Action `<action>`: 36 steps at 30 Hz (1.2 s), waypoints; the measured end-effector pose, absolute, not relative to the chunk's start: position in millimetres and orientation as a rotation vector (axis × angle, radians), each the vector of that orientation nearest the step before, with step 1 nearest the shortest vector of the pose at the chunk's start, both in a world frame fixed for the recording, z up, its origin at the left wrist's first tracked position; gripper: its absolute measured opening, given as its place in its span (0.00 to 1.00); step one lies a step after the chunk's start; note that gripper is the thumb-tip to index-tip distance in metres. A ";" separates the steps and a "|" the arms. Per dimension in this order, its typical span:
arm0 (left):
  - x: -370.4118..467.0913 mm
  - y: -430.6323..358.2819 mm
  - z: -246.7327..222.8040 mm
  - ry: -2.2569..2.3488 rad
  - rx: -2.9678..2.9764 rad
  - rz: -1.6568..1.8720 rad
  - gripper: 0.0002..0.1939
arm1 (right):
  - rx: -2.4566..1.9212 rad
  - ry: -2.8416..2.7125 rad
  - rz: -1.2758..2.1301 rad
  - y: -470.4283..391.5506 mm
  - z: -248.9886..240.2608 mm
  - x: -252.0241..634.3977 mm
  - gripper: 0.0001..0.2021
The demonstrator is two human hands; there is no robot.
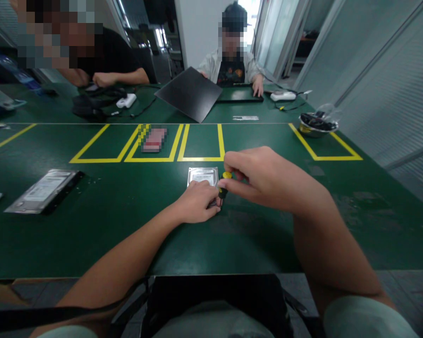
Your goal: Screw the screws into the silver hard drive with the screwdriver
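Note:
A small silver hard drive [203,174] with a white label lies on the green table in front of me. My left hand [198,202] rests over its near part, with the fingers curled around the drive and covering much of it. In my right hand [264,180] is a small screwdriver [227,175] with a yellow and black handle, pinched between thumb and fingers. It stands roughly upright at the drive's near right corner, close to my left fingertips. Whether its tip sits in a screw cannot be made out.
A larger hard drive [44,190] lies to the left. Yellow tape [200,158] marks boxes beyond my hands; a blurred reddish item [154,140] lies in one. A bowl of dark items [319,124] stands right. Across the table, one person [229,65] holds a black panel [190,94]; another sits left.

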State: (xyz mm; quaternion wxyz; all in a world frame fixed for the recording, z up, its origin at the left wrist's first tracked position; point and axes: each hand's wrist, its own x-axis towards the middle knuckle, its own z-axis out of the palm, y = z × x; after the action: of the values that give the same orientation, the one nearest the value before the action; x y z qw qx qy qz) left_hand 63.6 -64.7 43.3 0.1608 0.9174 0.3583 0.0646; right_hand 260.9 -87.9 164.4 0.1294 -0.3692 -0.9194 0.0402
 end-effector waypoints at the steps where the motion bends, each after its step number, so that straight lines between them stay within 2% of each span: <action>1: 63.6 -64.7 43.5 1.026 2.625 0.177 0.07 | -1.041 -2.671 0.115 -87.3 164.0 259.4 0.05; 6: 63.2 -65.0 44.9 1.013 2.629 0.198 0.07 | -0.881 -2.670 0.193 -86.3 162.4 256.0 0.03; 10: 62.7 -65.0 44.1 1.005 2.631 0.216 0.07 | -0.802 -2.670 0.256 -86.3 160.9 256.2 0.04; 26: 63.0 -64.7 39.3 1.043 2.647 0.216 0.08 | -0.829 -2.654 0.283 -85.6 165.1 258.0 0.06; 32: 62.4 -64.4 41.6 0.996 2.612 0.204 0.06 | -0.775 -2.720 0.358 -86.4 171.9 266.9 0.11; 36: 62.7 -64.9 43.4 1.018 2.620 0.206 0.06 | -0.900 -2.676 0.242 -84.0 167.0 265.4 0.07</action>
State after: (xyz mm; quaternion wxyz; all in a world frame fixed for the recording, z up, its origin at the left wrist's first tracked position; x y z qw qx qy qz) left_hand 62.7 -64.9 43.4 0.1612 0.9175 0.3565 0.0721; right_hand 265.4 -84.0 167.0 0.1532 -0.3137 -0.9333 0.0844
